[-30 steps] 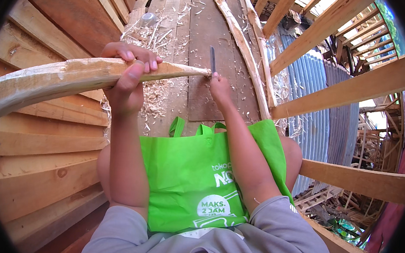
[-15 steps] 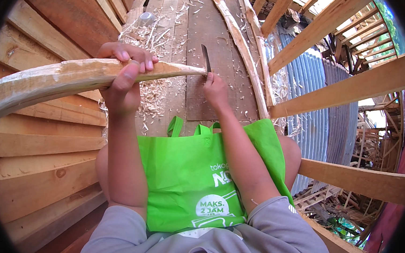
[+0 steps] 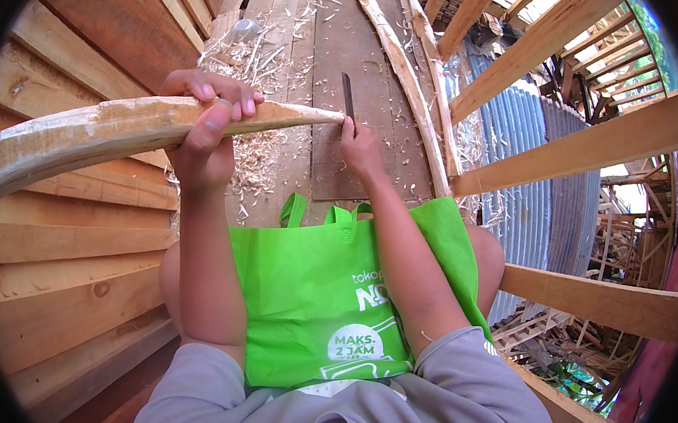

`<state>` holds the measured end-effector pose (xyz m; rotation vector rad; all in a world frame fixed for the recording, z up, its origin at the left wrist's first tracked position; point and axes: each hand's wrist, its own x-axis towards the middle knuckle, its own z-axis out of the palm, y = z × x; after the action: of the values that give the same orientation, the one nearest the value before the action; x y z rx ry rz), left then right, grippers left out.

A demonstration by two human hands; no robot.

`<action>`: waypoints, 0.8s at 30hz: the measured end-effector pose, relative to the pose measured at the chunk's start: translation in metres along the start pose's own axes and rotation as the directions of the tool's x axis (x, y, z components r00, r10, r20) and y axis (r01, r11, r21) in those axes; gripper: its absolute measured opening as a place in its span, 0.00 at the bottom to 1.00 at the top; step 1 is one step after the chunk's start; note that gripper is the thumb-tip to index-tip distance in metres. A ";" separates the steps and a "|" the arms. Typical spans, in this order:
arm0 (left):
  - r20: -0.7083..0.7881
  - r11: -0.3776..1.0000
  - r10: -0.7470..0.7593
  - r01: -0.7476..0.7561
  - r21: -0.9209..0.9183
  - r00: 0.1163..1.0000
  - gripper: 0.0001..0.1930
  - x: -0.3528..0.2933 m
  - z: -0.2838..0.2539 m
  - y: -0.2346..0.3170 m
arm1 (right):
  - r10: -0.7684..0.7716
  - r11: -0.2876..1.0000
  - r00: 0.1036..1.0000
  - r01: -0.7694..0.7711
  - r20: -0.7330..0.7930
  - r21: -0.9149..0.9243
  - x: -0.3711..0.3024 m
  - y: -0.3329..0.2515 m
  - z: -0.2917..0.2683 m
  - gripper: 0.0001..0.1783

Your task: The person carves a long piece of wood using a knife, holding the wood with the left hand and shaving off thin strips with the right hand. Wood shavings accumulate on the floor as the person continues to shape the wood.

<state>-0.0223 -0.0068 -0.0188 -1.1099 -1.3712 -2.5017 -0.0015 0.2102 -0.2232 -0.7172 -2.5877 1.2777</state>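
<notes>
A long curved piece of wood (image 3: pixel 137 124), pale and tapered, runs from the left rim to a thin tip near the middle. My left hand (image 3: pixel 210 120) is closed around it, thumb on the near side and fingers over the top. My right hand (image 3: pixel 363 149) grips a knife, its handle hidden in the fist. The dark narrow blade (image 3: pixel 348 94) points away from me, close by the wood's tip; whether they touch I cannot tell. Over my lap lies a green cloth bag (image 3: pixel 294 287) with loop handles.
Wood shavings (image 3: pixel 256 158) litter the plank floor (image 3: pixel 339 46), where a clear cup (image 3: pixel 245 30) lies. Two long peeled poles (image 3: pixel 400 62) lie to the right. A plank wall (image 3: pixel 75 272) closes the left; wooden rails (image 3: pixel 578 161) and corrugated metal sheets (image 3: pixel 516 145) are at the right.
The knife blade has turned slightly, showing its face darker and more upright. My right hand has shifted a little; my left hand and the wood stay nearly in place.
</notes>
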 end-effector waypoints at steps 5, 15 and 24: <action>-0.009 1.000 -0.001 0.002 0.012 1.000 0.10 0.000 0.000 0.000 | 0.028 0.997 1.000 -0.029 0.003 0.065 0.001 0.002 0.002 0.32; -0.033 0.999 0.010 -0.012 -0.053 0.999 0.11 0.003 0.004 -0.003 | 0.144 0.956 0.989 -0.144 0.016 0.255 0.013 0.024 0.016 0.33; -0.029 0.999 0.007 -0.008 -0.042 1.000 0.11 0.002 0.002 -0.002 | 0.149 0.946 0.988 -0.153 0.036 0.285 0.022 0.036 0.011 0.27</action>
<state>-0.0236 -0.0040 -0.0180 -1.0796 -1.3102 -2.5425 -0.0119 0.2323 -0.2594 -0.8627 -2.3211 1.6648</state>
